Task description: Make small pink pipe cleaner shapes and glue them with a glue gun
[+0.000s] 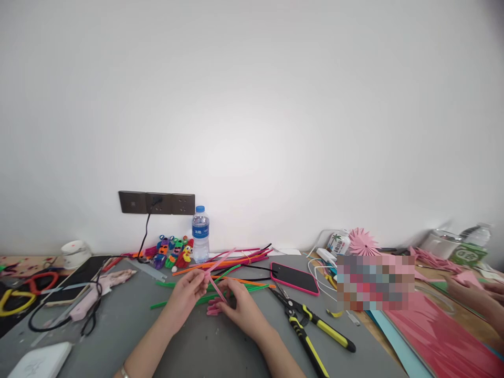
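My left hand (pixel 188 289) pinches a pink pipe cleaner (pixel 221 261) between thumb and fingertips. One end of it sticks up to the right, and another pink length runs down toward my right hand (pixel 242 307). The fingers of that hand are curled round the lower pink part, where a short, folded pink bunch (pixel 213 307) shows beside the thumb. Whether the bunch joins the long strand is hidden by the fingers. Behind and under both hands lie green pipe cleaners (pixel 159 305), with orange, red and black ones (pixel 252 259) farther back.
Yellow-and-black pliers (pixel 299 320) lie right of my hands, near a pink-edged phone (pixel 295 279). A water bottle (pixel 200 236) and small pipe-cleaner figures (pixel 173 253) stand by the wall. Cables (pixel 94 310) and scissors (pixel 23 300) are at left. Another person's hands (pixel 478 299) handle pink paper at right.
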The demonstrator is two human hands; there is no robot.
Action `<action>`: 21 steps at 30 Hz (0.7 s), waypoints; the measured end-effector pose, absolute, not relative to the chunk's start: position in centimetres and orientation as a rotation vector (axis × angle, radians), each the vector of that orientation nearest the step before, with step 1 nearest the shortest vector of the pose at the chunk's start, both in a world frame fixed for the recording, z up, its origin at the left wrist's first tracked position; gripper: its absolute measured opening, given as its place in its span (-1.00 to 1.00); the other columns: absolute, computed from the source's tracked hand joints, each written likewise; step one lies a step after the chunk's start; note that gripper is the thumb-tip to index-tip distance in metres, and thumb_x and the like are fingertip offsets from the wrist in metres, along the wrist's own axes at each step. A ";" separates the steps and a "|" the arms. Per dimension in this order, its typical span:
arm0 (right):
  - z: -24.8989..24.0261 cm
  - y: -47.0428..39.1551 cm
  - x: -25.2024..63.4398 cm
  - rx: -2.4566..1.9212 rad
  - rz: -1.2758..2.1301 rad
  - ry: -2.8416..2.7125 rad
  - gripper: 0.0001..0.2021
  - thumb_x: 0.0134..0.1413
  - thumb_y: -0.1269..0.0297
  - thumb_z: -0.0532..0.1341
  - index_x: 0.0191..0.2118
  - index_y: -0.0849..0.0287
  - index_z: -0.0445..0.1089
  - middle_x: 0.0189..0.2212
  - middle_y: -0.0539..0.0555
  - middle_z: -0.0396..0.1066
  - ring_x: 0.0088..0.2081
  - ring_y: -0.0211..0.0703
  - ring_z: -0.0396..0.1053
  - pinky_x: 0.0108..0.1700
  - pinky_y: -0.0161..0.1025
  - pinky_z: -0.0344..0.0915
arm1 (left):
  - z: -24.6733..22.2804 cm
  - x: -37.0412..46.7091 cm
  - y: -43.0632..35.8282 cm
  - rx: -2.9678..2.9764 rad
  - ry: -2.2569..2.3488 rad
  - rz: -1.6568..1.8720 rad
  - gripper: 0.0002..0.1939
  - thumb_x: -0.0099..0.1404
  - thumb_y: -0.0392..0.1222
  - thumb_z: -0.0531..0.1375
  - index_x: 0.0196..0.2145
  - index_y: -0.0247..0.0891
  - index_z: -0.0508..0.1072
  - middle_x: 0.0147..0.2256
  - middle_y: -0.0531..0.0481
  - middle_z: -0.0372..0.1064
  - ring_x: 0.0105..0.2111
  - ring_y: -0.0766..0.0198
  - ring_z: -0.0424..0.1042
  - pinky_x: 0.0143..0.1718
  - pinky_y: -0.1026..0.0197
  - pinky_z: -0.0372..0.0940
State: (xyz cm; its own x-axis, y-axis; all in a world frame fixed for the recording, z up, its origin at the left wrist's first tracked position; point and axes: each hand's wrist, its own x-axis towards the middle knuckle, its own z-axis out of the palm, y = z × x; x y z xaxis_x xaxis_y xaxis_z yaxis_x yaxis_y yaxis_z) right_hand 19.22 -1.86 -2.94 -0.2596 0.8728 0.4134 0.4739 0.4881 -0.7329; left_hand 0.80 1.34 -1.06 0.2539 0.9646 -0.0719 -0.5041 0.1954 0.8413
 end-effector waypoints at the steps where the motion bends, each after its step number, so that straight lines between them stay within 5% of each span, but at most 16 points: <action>1: -2.9 -1.9 19.2 -1.122 0.612 -1.901 -0.80 0.02 0.44 0.22 -0.19 0.10 0.36 -0.31 0.03 0.41 -0.26 -0.10 0.31 -0.19 -0.27 0.21 | -1.0 1.0 1.1 0.832 0.688 1.130 -0.76 0.01 -0.11 0.42 -0.47 -0.32 0.52 -0.52 0.04 0.39 -0.48 0.38 0.35 -0.40 0.36 0.32; 5: -2.9 -1.5 19.6 -1.161 0.644 -1.833 -0.87 0.19 0.33 0.09 -0.25 0.13 0.39 -0.44 -0.01 0.39 -0.42 -0.18 0.29 -0.32 -0.34 0.17 | -0.7 1.2 0.8 0.828 0.664 1.135 -0.77 0.01 -0.13 0.42 -0.48 -0.33 0.51 -0.53 0.04 0.38 -0.49 0.38 0.35 -0.41 0.36 0.34; 9: -3.2 -0.8 20.7 -1.325 0.544 -1.582 -0.62 0.28 0.09 -0.04 -0.36 0.21 0.39 -0.62 -0.06 0.22 -0.57 -0.24 0.12 -0.48 -0.35 0.03 | -0.6 0.2 1.8 0.624 0.713 1.324 -0.80 -0.02 -0.23 0.43 -0.43 -0.31 0.53 -0.49 0.03 0.42 -0.46 0.36 0.40 -0.42 0.36 0.39; 13: -3.1 -0.5 21.7 -1.358 0.466 -1.453 -0.53 0.22 -0.08 -0.03 -0.42 0.21 0.36 -0.60 -0.03 0.25 -0.54 -0.22 0.12 -0.48 -0.34 0.03 | -0.6 -1.1 3.2 0.426 0.756 1.518 -0.95 0.15 -0.39 0.30 -0.42 -0.30 0.53 -0.47 0.03 0.44 -0.48 0.40 0.44 -0.44 0.40 0.41; 21: -3.2 -0.9 21.5 -1.507 0.230 -1.613 -0.53 0.26 -0.05 -0.04 -0.58 0.11 0.21 -0.61 0.01 0.21 -0.52 -0.15 0.18 -0.42 -0.26 0.02 | -0.7 -0.9 3.0 0.490 0.833 1.472 -0.93 0.07 -0.40 0.34 -0.46 -0.29 0.56 -0.45 0.02 0.50 -0.45 0.38 0.46 -0.34 0.37 0.42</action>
